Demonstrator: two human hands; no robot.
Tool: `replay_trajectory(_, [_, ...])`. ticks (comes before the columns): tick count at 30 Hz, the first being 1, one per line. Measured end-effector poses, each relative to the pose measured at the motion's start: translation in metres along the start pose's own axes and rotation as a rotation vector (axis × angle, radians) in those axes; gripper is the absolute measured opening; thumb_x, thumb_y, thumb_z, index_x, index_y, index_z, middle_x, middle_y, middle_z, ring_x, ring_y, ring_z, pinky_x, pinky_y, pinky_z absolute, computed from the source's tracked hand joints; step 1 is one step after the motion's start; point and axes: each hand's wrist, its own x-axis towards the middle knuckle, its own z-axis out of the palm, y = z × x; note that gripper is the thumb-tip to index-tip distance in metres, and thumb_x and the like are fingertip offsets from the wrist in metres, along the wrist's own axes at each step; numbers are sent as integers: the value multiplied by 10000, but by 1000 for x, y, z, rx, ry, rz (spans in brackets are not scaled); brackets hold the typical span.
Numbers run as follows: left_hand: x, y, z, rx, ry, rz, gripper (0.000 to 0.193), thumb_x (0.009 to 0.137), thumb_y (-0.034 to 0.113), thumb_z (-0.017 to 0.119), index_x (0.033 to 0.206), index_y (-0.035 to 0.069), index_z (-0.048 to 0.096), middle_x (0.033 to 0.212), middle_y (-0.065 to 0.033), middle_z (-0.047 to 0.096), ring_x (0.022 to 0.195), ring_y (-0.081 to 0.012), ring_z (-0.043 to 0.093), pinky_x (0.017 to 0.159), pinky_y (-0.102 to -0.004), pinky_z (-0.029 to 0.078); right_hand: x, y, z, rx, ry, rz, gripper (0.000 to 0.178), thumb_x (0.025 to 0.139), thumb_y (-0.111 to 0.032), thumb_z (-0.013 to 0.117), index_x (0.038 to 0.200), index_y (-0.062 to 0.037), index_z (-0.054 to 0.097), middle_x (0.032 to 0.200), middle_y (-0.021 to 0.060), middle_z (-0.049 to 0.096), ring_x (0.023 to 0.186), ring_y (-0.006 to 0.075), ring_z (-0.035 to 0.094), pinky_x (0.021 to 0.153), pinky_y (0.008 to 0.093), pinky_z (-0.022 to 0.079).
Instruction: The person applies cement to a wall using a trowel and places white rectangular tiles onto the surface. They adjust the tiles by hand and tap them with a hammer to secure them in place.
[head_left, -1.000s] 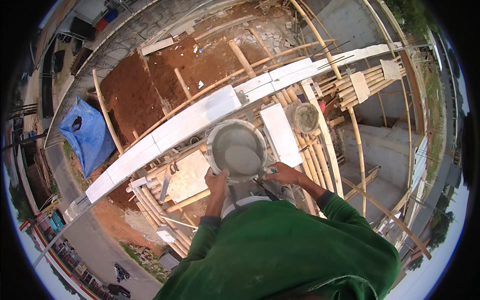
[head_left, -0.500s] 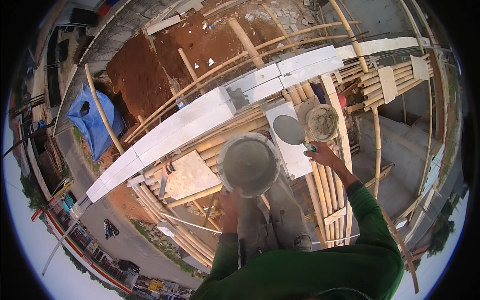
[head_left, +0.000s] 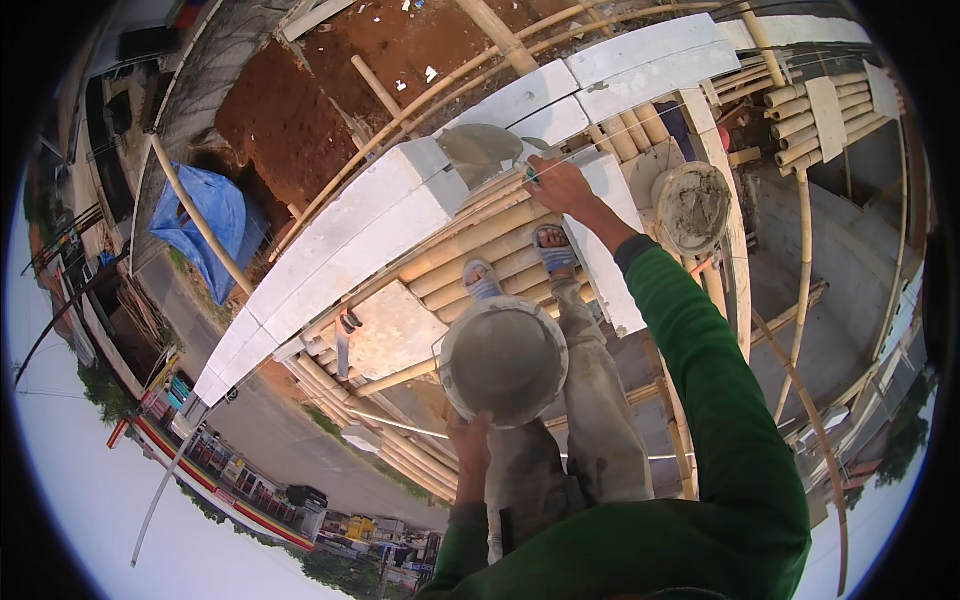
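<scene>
My right hand is closed round the green handle of a trowel. Its broad grey blade lies over the step in the white block wall, where the upper course ends. Whether the blade touches the blocks, I cannot tell. Between my knees is a round bucket of smooth grey mortar. My left hand grips the bucket's near rim, its fingers partly hidden. A smooth white block lies on the bamboo right of my feet.
I stand on bamboo poles high above a road. A handsaw rests on a board at left. A mortar-crusted tub stands at right. A thin string crosses near the wall; bamboo rails run beyond it.
My right hand has carried the trowel forward and left, from above the white block to the wall's step. My view has shifted, and my sandalled feet now show. My left hand remains at the bucket.
</scene>
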Motion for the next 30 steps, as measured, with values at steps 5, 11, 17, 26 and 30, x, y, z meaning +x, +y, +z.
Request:
replay_trajectory(5, [3, -6, -10, 69, 22, 34, 426, 811, -68, 672, 1235, -38, 646, 1104, -74, 716, 934, -155, 676, 835, -291, 540, -16, 24, -16, -46, 73, 45, 414, 951, -319, 655, 1245, -35, 586, 915, 238, 716, 879, 429, 706, 770, 535, 558])
replay_trajectory(11, [16, -9, -6, 51, 46, 13, 438, 799, -63, 681, 1234, -38, 643, 1101, -74, 712, 942, -157, 673, 839, -298, 541, -24, 64, -59, -192, 17, 85, 449, 991, -329, 602, 1348, -66, 536, 1011, 205, 733, 897, 391, 720, 798, 513, 562])
replay_trajectory(17, [27, 0, 7, 83, 37, 61, 442, 796, -61, 684, 1236, -45, 639, 1144, -87, 701, 1000, -164, 660, 900, -308, 522, -23, 110, -87, -374, 61, 34, 418, 983, -319, 633, 1308, -92, 497, 851, 187, 718, 826, 407, 713, 728, 523, 552])
replay_trajectory(26, [31, 16, 34, 94, 37, 94, 417, 799, -64, 678, 1207, 11, 635, 1077, -48, 691, 917, -147, 663, 771, -277, 533, -22, 162, -134, -388, 107, 76, 379, 998, -295, 613, 1283, -80, 485, 946, 222, 720, 886, 433, 705, 768, 525, 556])
replay_trajectory(30, [31, 17, 44, 39, 28, 134, 403, 789, -68, 687, 1180, 12, 634, 1049, -42, 686, 886, -138, 659, 702, -270, 531, -24, 185, -150, -379, 136, 166, 357, 1005, -277, 606, 1270, -68, 490, 1050, 233, 710, 970, 428, 695, 808, 529, 553])
